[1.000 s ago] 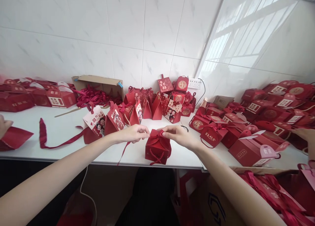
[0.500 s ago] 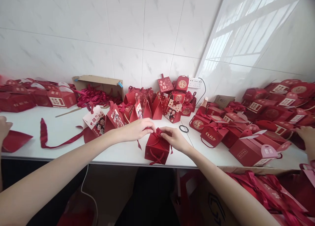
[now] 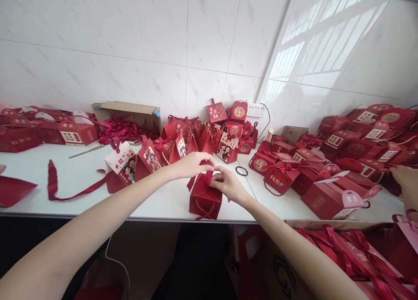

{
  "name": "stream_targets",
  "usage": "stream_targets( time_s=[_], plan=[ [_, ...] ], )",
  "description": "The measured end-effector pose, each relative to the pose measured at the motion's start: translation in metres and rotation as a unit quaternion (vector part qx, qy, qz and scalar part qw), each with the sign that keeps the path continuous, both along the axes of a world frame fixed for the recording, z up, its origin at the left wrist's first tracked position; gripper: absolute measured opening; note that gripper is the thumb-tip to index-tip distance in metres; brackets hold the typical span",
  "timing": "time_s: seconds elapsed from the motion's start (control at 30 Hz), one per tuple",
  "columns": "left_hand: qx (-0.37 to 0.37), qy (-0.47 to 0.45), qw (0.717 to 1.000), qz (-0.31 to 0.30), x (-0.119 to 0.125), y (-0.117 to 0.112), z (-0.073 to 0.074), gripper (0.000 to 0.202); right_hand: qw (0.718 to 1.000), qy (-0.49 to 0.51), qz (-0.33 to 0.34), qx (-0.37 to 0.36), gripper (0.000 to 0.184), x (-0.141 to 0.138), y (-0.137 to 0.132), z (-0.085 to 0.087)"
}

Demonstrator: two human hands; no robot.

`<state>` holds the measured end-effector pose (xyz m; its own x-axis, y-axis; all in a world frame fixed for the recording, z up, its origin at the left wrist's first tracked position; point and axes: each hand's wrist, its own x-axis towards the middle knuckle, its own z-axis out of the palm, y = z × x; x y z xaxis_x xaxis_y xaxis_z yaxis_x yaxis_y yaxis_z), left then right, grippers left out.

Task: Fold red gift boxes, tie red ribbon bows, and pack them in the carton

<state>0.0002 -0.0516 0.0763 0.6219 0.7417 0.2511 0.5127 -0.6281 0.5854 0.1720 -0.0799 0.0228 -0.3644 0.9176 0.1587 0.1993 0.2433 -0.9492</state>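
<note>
Table (image 3: pixel 81 178): its front edge runs just below both hands. The box (image 3: pixel 205 200) stands at that edge, directly under the fingers, so a tug toward the person could tip it off. Left hand (image 3: pixel 192 164) is closed, pinching the ribbon (image 3: pixel 206 178) at the box top. Right hand (image 3: pixel 228 184) pinches it from the opposite side. An uneven pull could slip the ribbon or crush the flaps. Fingers hide the tie itself. The black ring (image 3: pixel 241 170) beyond the right hand is too small to identify.
</note>
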Motion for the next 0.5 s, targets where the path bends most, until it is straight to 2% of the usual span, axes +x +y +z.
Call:
stream_targets(
  time_s=[0.13,0.3,0.4,0.5],
  plan=[
    [-0.025,-0.052,0.998,0.032,-0.001,0.010,-0.020,0.020,0.999,0.027,0.007,-0.020,0.026,0.001,0.000,-0.002],
    [-0.034,-0.076,0.995,0.060,-0.004,0.011,-0.047,0.012,0.995,0.095,0.013,-0.036,0.040,0.002,0.001,-0.006],
    [-0.018,-0.082,0.995,0.050,-0.007,0.003,-0.053,0.012,0.993,0.108,0.013,-0.038,0.046,0.002,0.002,-0.007],
    [-0.011,-0.078,0.997,0.022,-0.012,-0.009,-0.051,0.014,0.993,0.113,0.007,-0.033,0.048,0.002,0.002,-0.006]
  ],
)
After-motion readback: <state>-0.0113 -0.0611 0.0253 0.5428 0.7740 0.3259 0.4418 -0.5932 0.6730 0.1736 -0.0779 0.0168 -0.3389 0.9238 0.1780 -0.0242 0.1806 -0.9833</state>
